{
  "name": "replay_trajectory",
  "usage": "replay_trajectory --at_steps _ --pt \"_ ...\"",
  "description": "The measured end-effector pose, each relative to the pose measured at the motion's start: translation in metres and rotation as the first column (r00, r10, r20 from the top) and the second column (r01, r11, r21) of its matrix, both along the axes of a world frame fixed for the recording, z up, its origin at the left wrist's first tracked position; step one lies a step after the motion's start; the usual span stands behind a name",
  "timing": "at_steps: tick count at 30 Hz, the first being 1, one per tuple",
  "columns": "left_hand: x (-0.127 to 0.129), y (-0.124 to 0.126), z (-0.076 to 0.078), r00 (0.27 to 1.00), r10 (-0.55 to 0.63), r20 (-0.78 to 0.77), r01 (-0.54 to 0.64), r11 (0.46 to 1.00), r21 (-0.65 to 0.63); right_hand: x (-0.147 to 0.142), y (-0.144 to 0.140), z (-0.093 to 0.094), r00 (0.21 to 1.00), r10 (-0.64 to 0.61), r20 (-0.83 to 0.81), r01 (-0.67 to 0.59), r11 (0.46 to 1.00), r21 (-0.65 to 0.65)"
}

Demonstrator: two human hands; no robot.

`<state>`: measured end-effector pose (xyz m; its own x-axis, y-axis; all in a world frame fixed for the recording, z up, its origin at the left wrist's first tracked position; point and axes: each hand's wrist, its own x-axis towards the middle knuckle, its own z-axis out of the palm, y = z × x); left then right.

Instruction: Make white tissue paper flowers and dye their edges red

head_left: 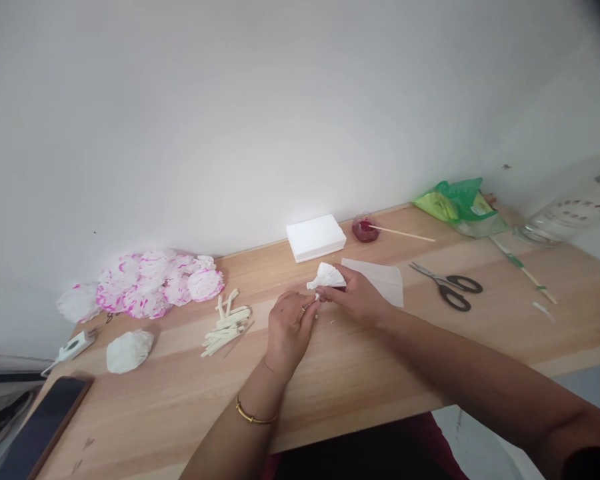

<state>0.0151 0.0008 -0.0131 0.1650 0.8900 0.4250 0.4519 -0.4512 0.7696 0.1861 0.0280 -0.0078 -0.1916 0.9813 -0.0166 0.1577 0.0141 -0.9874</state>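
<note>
The folded tissue fan (327, 275) sits pinched in the right hand (357, 297), its pleated end spreading up and left, away from the wrist. The left hand (289, 327) (fingers narrowed on the fan's gathered base) meets it just above the surface (380, 360).

Wooden counter (360, 380) against the wall. On it, left to right — dark phone (45, 427) at the near edge, white gadget (73, 347), crumpled white tissue wad (129, 351), pile of pink-and-white paper flowers (153, 283), heap of pale strips (226, 327). Further right — white napkin stack (315, 237), red-filled cup (364, 229) with a stick, flat tissue sheet (383, 279), black-handled scissors (453, 285), green bag (460, 205).
</note>
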Motion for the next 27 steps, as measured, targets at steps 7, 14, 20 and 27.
replay_trajectory --at_steps 7,14,20,27 --pt "0.0036 0.0078 0.002 0.661 0.252 0.706 0.345 0.734 -0.585 0.0041 -0.0005 0.008 0.998 0.013 -0.054 -0.012 1.0 0.012" --pt "0.0022 0.0012 0.0051 0.576 0.257 0.776 0.685 0.367 -0.63 0.0021 -0.005 0.0095 0.986 0.117 -0.12 -0.118 0.993 0.0" --pt "0.0034 0.0025 0.0023 0.668 0.203 0.716 0.535 0.537 -0.652 0.0014 -0.0033 0.0074 0.986 0.132 -0.105 -0.131 0.991 0.01" --pt "0.003 0.0031 0.0031 0.887 0.009 0.461 0.272 0.797 -0.539 -0.0013 -0.0016 0.0037 0.98 0.131 -0.147 -0.135 0.991 -0.021"
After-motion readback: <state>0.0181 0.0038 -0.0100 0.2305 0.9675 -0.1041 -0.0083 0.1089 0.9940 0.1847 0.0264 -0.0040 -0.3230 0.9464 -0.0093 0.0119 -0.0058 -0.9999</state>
